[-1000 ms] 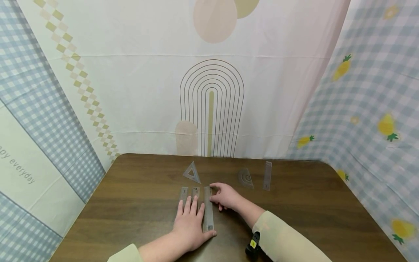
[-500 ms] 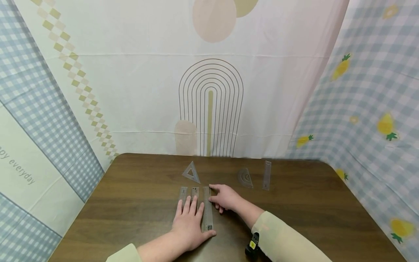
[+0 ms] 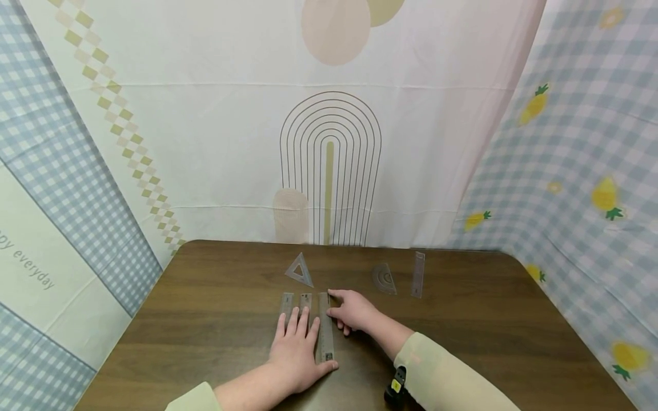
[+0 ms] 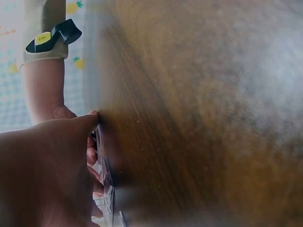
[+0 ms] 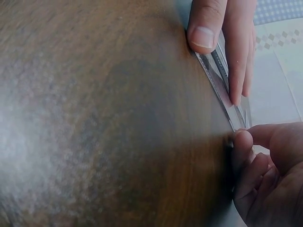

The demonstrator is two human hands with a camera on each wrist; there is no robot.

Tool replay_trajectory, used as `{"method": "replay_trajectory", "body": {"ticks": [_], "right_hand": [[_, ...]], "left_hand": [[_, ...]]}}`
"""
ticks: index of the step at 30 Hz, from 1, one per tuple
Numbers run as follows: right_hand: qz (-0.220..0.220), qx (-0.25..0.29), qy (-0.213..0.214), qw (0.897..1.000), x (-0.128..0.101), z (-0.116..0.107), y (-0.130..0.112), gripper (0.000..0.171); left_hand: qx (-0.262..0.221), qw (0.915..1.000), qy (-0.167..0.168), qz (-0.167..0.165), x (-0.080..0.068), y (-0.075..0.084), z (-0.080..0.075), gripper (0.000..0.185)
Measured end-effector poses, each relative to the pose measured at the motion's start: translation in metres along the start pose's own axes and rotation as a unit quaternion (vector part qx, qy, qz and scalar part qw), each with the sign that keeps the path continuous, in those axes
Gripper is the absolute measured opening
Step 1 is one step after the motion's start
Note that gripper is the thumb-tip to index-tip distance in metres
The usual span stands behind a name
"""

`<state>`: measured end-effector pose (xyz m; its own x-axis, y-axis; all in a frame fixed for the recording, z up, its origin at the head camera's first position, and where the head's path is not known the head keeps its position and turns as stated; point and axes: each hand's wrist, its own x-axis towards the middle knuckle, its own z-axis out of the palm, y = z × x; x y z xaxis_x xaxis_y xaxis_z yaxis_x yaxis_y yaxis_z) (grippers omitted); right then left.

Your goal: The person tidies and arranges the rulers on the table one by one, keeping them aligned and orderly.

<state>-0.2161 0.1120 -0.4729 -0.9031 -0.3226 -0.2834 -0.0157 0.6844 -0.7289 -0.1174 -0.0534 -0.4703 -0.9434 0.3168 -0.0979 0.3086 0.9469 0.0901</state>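
Lying flat on the dark wooden table (image 3: 462, 331), the long clear plastic ruler (image 3: 325, 325) looks light, thin, stiff and slippery. The left hand (image 3: 295, 351) presses flat, fingers straight, on the rulers, while the right hand (image 3: 354, 311) touches its edge with curled fingertips; lifting probably means prying at an edge.

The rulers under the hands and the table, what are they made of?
The rulers look like clear, slightly smoky plastic: the wood grain shows straight through them and their edges catch the light. The table looks like dark brown wood with a smooth finish, going by its streaky grain, though it could be a printed wood-look top. The left hand lies flat on the rulers; the right hand touches the longest one.
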Motion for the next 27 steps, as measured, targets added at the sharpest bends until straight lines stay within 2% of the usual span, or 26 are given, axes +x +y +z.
{"method": "replay_trajectory", "body": {"ticks": [21,27], "right_hand": [[0.004,-0.014,0.001,1.0,-0.0056,-0.0025,-0.0033,0.061],[-0.015,0.002,0.016,1.0,-0.0081,-0.0019,-0.0009,0.058]], "left_hand": [[-0.016,0.9998,0.006,0.002,-0.0003,-0.0016,0.0011,0.1],[-0.026,0.9996,0.004,0.002,0.0016,-0.0025,-0.0007,0.099]]}}
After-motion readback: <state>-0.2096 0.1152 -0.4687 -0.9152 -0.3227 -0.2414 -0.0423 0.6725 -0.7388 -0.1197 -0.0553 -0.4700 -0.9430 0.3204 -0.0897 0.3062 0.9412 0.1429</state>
